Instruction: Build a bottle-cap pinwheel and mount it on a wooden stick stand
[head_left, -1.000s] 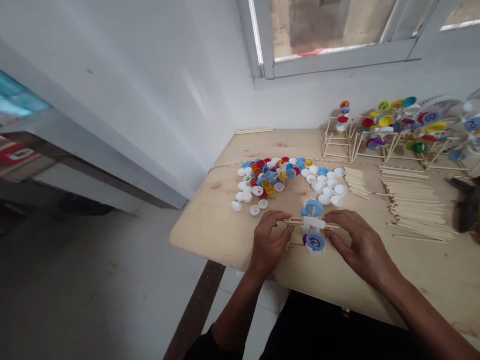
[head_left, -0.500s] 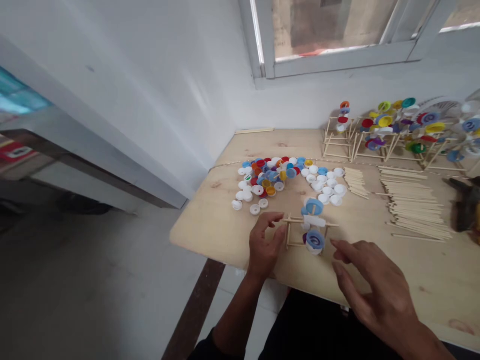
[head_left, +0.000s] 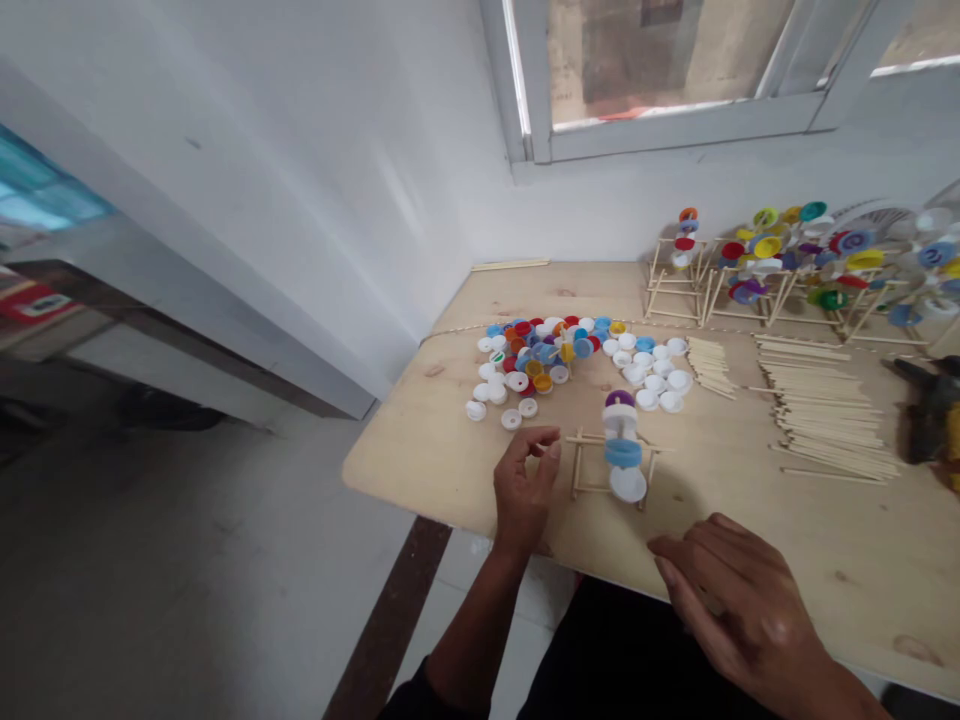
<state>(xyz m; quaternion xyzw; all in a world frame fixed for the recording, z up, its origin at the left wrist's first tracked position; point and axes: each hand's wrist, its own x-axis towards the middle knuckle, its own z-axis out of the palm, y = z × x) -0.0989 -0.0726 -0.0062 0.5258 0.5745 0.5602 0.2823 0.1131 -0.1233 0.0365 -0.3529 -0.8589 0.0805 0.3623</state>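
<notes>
A small water-wheel-like model stands on the wooden table: a frame of thin sticks carries a wheel of bottle caps. Purple, white and light blue caps show on the wheel. Just left of the frame is my left hand, its thumb and forefinger curved with a small gap between them and nothing held. My right hand hovers over the table's front edge, right of and nearer than the model. Its thumb and fingers are slightly apart and hold nothing. Neither hand touches the model.
Beyond the model lie mixed coloured caps and a group of white caps. Sticks lie in a short bundle and a longer pile. Similar cap-wheel models line the wall. A dark tool lies far right.
The cap wheel has turned on its frame; a purple cap is now at the top. My right hand has drawn back toward the table's front edge. My left hand has shifted slightly left.
</notes>
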